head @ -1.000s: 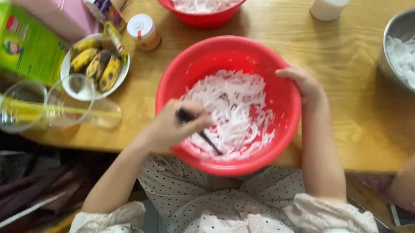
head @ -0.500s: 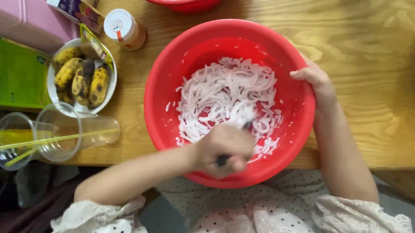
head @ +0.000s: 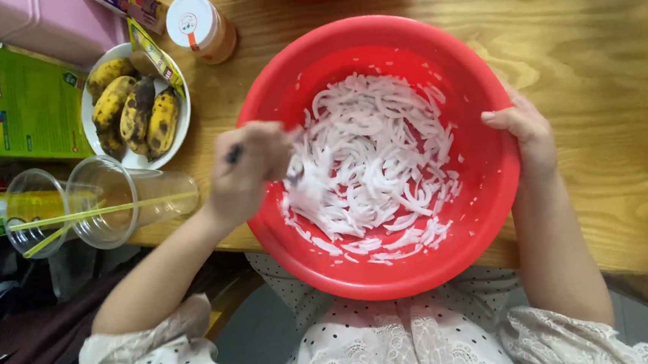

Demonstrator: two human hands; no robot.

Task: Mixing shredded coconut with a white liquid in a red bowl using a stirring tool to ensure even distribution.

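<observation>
A dark-handled utensil (head: 232, 153), partly blurred, is gripped in the closed left hand (head: 246, 172) and is dipped into the white shreds (head: 372, 160) inside the red basin (head: 391, 265). The basin's far rim is clasped by the right hand (head: 527, 131), its fingers curled over the edge. The basin is set on the wooden surface (head: 596, 56). To the left, a plate of spotted bananas (head: 134, 112), two tipped clear cups (head: 97, 205) and a capped jar (head: 201, 27) are seen.

single head view, looking straight down from above the person, close over both hands, left hand (head: 251, 172) and right hand (head: 524, 131) either side of frame centre
</observation>
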